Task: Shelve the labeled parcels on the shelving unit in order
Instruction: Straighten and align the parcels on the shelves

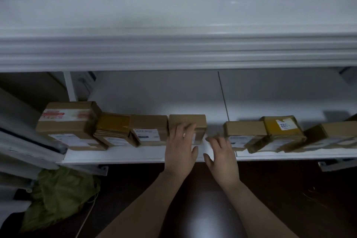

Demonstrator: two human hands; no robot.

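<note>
A dim white shelf (pixel 116 155) carries a parcel row. The left hand (pixel 180 147) rests flat-fingered on a small cardboard parcel (pixel 187 119). The right hand (pixel 222 154) hovers beside it, relaxed and empty. The parcel is likely light and stiff, so grip its side faces.

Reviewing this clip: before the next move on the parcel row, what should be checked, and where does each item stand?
1. Left hand on the fourth parcel from the left: fingers lie flat on its front, ok.
2. Right hand free: open, holds nothing, ok.
3. Row closed up: bare shelf shows between that parcel and the next parcel, not ok.
4. Parcels in label order: the labels are too blurred to read, cannot tell.
</note>
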